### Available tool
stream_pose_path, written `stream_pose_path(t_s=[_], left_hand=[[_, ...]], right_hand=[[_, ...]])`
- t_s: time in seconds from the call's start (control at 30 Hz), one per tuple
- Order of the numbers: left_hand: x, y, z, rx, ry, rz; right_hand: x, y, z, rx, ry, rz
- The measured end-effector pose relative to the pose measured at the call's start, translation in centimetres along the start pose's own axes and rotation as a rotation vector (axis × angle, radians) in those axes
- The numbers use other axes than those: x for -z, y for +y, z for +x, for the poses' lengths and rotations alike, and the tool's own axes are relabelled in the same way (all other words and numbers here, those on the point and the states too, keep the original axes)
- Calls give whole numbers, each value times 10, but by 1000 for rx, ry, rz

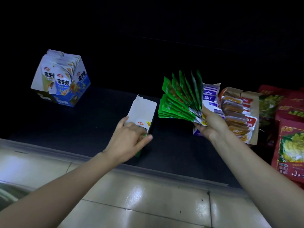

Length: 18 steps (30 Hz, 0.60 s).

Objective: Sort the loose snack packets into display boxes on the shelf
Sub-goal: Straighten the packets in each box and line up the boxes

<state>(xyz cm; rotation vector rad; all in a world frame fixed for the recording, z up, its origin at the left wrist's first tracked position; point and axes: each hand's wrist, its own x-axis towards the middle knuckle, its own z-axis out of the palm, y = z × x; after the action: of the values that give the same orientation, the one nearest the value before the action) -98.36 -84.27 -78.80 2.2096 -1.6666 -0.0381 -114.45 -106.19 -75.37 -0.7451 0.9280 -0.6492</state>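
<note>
My right hand (209, 125) grips a fanned stack of green snack packets (179, 99) by their lower white ends, held above the dark shelf (82, 122). My left hand (130, 140) holds the near end of an open green and white display box (144, 112) that stands on the shelf's middle; its inside is hidden behind the raised white flap. The hand covers the box's front.
A blue and white display box (60, 79) full of packets stands at the far left. Boxes of blue (210, 96) and orange packets (235, 112) sit right of the green packets, with large red bags (289, 137) at the far right. Below the shelf edge lies a tiled floor (148, 203).
</note>
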Motion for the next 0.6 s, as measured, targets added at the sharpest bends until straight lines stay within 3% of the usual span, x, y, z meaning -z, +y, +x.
stream_pose_path(t_s=[0.1,0.17,0.2,0.27,0.43,0.5,0.6], left_hand=[[31,-2,22,239,340,-443],[67,-11,37,330,428,-789],[86,-16,43,359,385,-950],[114,-21,46,384,138,-1137],[124,-13,22,514,-541,-1175],[120,-10,4,502,-668,-1207],[118,-19,-20,566,-676,-1298]], right_hand=[[-9,-15,-4,92,-80,-144],[-18,-24,-12,165,-170,-350],[-26,-28,-18,197,-234,-463],[-43,-32,-31,224,-405,-661],[-99,-18,-51,190,-741,-1029],[-119,-7,-53,179,-778,-1076],[-143,7,-55,149,-814,-1092]])
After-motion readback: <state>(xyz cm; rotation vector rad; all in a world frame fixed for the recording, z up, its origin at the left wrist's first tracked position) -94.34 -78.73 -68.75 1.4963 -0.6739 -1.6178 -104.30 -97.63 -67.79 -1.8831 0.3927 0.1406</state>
